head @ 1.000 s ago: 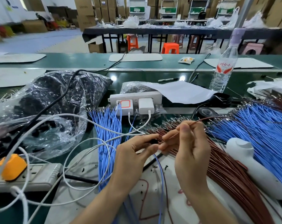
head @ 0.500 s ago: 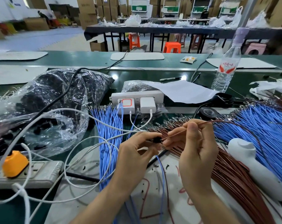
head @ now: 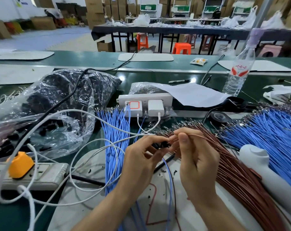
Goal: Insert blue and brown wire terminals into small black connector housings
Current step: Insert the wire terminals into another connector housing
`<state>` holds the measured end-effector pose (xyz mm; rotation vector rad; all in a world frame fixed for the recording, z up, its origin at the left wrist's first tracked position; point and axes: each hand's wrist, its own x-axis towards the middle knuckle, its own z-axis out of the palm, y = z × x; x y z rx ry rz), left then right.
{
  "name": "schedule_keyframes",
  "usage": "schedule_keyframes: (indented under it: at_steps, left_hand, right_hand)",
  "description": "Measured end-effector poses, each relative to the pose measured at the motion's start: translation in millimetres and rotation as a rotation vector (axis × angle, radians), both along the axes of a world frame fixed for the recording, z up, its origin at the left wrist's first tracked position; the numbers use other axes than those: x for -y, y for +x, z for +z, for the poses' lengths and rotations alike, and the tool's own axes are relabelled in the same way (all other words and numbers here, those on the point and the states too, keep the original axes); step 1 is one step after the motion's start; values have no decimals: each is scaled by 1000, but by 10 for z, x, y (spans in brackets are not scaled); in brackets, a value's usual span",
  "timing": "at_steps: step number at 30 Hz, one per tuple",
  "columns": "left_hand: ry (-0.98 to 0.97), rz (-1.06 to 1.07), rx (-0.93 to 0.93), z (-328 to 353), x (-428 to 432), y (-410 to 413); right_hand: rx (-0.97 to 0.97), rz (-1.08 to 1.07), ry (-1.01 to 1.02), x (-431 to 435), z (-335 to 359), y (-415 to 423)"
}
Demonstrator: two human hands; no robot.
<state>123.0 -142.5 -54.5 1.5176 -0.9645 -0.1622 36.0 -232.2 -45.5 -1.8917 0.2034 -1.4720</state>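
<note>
My left hand (head: pixel 141 162) pinches a small black connector housing (head: pixel 164 145) between thumb and fingers. A blue wire (head: pixel 169 184) hangs down from the housing. My right hand (head: pixel 196 165) pinches a brown wire (head: pixel 196 136) just right of the housing, its tip at the housing's opening. A bundle of brown wires (head: pixel 238 174) lies under and right of my right hand. One blue wire bundle (head: pixel 114 134) lies left of my hands, and another blue wire bundle (head: pixel 274 137) fans out at the right.
A plastic bag of black housings (head: pixel 61 104) sits at the left. A white power strip with chargers (head: pixel 144 100) stands behind the hands, a grey power strip with an orange plug (head: pixel 21 165) at the near left. A white device (head: pixel 261 169), a water bottle (head: pixel 238 72) and paper (head: pixel 191 94) lie to the right.
The brown wire's tip has moved left into the housing's opening, and my right hand has closed up against my left hand. The view has shifted slightly.
</note>
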Motion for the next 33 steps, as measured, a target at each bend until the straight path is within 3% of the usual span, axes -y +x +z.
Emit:
schedule_keyframes:
  at_steps: [10, 16, 21, 27, 29, 33]
  left_hand:
    - [-47, 20, 9, 0, -4, -14]
    - [-71, 72, 154, -23, 2, 6]
    - [-121, 82, 97, -13, 7, -1]
    - [-165, 104, 89, -26, -5, -41]
    - [-173, 116, 165, -22, -3, -38]
    - [-207, 108, 166, -31, 20, -22]
  right_hand:
    - [-15, -56, -73, -38, 1, -6]
    - [-94, -38, -41, -46, -23, 15]
    - [-128, 16, 197, -62, -19, 38]
    - [-272, 356, 640, -3, 77, 3]
    - [-255, 429, 703, 32, 84, 1]
    - [-180, 378, 697, 54, 87, 21]
